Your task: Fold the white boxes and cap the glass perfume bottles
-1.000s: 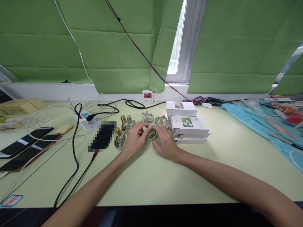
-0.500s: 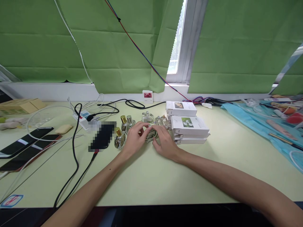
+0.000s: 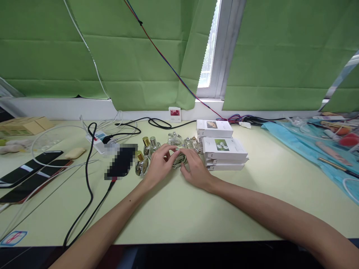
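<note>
Between my two hands stands a clear glass perfume bottle (image 3: 178,160), partly hidden by my fingers. My left hand (image 3: 160,160) has its thumb and fingers curled at the bottle's top left side. From the right, my right hand (image 3: 195,169) curls its fingers round the same bottle. Left of my left hand are perfume bottles with gold caps, one nearer (image 3: 141,164) and one behind it (image 3: 146,146), beside a silver-capped bottle (image 3: 153,145). Another glass bottle (image 3: 175,138) stands behind my hands, with more glass bottles (image 3: 192,144) by the boxes.
White boxes with flower pictures are stacked at right, a front stack (image 3: 226,151) and a rear one (image 3: 215,129). A small white box (image 3: 175,114) stands by the wall. Left lie a pixelated dark device (image 3: 122,161), a power strip (image 3: 97,142), cables and phones (image 3: 30,168). Blue sheeting (image 3: 294,138) lies far right.
</note>
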The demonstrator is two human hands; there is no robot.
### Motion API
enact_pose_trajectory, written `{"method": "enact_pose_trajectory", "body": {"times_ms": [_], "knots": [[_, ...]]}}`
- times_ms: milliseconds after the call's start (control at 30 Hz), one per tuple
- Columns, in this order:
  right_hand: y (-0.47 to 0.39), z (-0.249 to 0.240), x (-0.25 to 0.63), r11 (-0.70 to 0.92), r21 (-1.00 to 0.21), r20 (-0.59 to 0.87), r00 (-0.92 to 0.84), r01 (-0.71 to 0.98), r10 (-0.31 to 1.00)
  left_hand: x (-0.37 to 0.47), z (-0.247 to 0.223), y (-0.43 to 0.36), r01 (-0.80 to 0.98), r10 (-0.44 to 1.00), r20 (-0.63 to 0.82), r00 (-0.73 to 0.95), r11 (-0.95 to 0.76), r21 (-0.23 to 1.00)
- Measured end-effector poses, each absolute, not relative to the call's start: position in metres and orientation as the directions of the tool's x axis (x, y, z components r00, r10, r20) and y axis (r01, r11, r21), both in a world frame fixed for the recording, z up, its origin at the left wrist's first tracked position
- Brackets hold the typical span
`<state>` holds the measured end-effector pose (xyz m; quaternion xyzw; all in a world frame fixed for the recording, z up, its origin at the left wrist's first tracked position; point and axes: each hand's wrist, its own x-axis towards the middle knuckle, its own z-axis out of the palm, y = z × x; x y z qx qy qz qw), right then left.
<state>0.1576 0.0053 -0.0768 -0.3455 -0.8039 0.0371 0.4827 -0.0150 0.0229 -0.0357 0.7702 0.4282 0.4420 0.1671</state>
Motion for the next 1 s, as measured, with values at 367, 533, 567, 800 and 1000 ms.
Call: {"method": "enact_pose_trajectory", "body": {"times_ms": [367,533,567,800,1000], "knots": [[0.0049,-0.0766,0.1575,0.756,-0.391,0.748,-0.297,0.525,0.594,-0.0152,-0.0363,0.0226,0.517,0.81,0.534,0.241,-0.573,0.636],[0.0052,-0.0769,0.1577,0.754,-0.397,0.744,-0.298,0.523,0.598,-0.0152,-0.0359,0.0223,0.513,0.813,0.53,0.243,-0.571,0.641],[0.0053,-0.0771,0.1577,0.754,-0.398,0.743,-0.299,0.522,0.599,-0.015,-0.0356,0.0221,0.512,0.812,0.53,0.244,-0.572,0.64],[0.0051,-0.0769,0.1576,0.752,-0.405,0.738,-0.3,0.52,0.604,-0.0143,-0.0353,0.0221,0.517,0.814,0.527,0.246,-0.57,0.639],[0.0044,-0.0775,0.1572,0.75,-0.408,0.749,-0.279,0.521,0.601,-0.018,-0.031,0.024,0.579,0.814,0.508,0.28,-0.566,0.588]]}}
